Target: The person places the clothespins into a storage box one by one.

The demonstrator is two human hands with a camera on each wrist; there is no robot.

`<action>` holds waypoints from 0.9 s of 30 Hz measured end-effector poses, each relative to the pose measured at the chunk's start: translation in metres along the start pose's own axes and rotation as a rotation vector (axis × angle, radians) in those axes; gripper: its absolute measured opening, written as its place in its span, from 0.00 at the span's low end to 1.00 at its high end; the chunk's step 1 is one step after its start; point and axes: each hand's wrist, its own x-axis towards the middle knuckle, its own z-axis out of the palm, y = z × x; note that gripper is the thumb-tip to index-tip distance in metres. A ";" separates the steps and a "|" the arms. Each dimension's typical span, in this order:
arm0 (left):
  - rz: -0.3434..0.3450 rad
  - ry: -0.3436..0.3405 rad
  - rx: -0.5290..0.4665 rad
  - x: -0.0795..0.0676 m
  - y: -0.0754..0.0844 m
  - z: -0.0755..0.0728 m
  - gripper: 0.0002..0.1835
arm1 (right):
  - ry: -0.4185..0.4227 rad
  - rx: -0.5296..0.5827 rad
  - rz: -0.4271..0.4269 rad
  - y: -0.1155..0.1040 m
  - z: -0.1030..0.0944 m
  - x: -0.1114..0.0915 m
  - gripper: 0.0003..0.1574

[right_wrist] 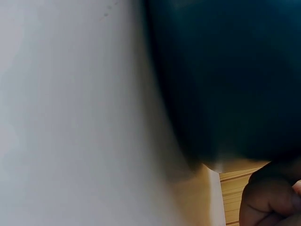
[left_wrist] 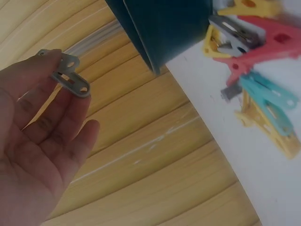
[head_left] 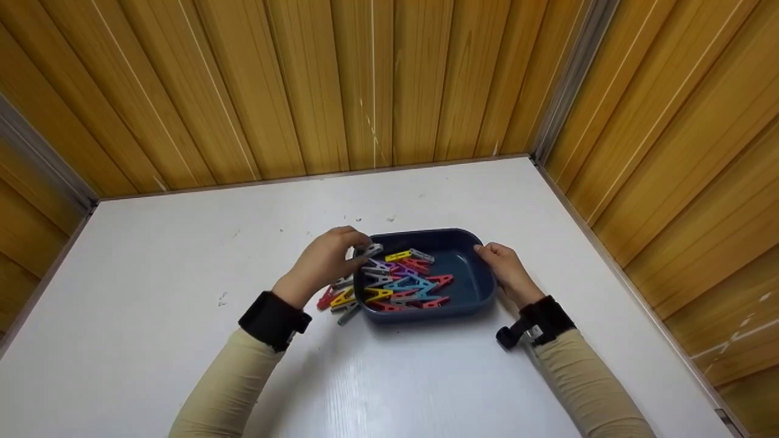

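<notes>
Grey clothespin is pinched in the left hand, over the ten o'clock edge of a blue tub. At two o'clock, the right hand grips the rim. Coloured pegs lie inside, mostly toward nine; more pegs rest outside, between eight and nine, on the white table.

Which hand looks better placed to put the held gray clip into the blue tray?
Probably the left hand: it pinches the gray clip at one end of the blue tray, while the right hand holds the opposite end.
</notes>
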 end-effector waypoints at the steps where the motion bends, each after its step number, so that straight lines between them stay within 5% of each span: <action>1: 0.014 -0.006 0.002 0.004 0.001 0.004 0.14 | -0.003 -0.001 0.001 -0.003 0.001 -0.003 0.26; 13: 0.077 -0.170 -0.001 0.048 0.015 0.048 0.13 | 0.037 -0.020 -0.041 0.015 0.000 0.009 0.26; 20: 0.102 -0.227 0.073 0.060 0.020 0.076 0.13 | 0.047 -0.027 -0.055 0.015 0.000 0.010 0.27; 27: 0.128 -0.216 0.167 0.063 0.025 0.094 0.12 | 0.052 -0.014 -0.054 0.014 -0.002 0.010 0.27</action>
